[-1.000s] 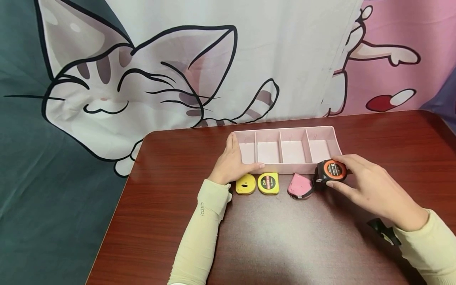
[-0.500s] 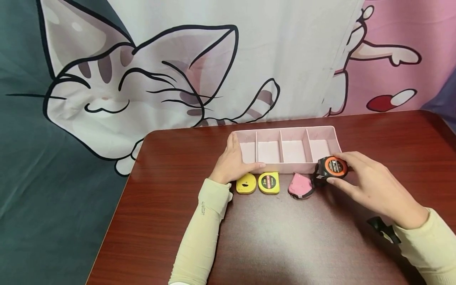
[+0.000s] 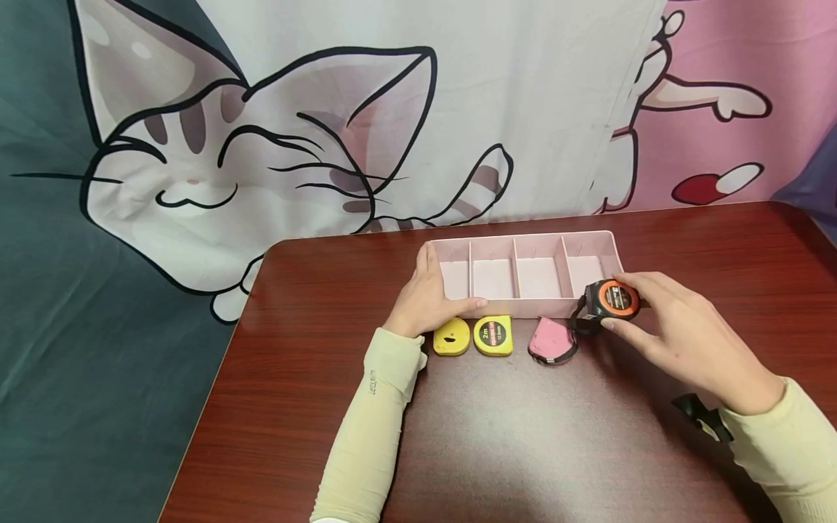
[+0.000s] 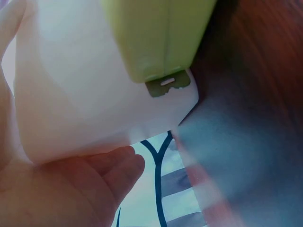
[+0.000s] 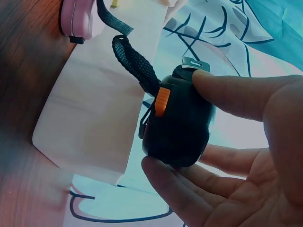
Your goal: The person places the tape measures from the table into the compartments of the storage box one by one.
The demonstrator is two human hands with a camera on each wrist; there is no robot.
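Note:
My left hand (image 3: 425,296) grips the near left corner of a pink box (image 3: 510,309) with a row of compartments. Its fingers lie along the left end and its thumb reaches across the front. My right hand (image 3: 683,334) holds a black tape measure (image 3: 591,299) with an orange round face between thumb and fingers, by the box's near right corner. A black wrist strap (image 5: 135,66) hangs from the tape measure. Along the box's front lie a round yellow tape measure (image 3: 451,338), a squarer yellow one marked 2m (image 3: 493,335) and a pink tape measure (image 3: 551,340).
The box rests on a dark red-brown wooden table (image 3: 510,436) near its far edge. Behind hangs a curtain (image 3: 523,87) printed with a cartoon cat. The box's visible compartments show bare floors.
My right hand has raised the black tape measure slightly, shifting it a little away from me and rightward. The left hand and the box stay put.

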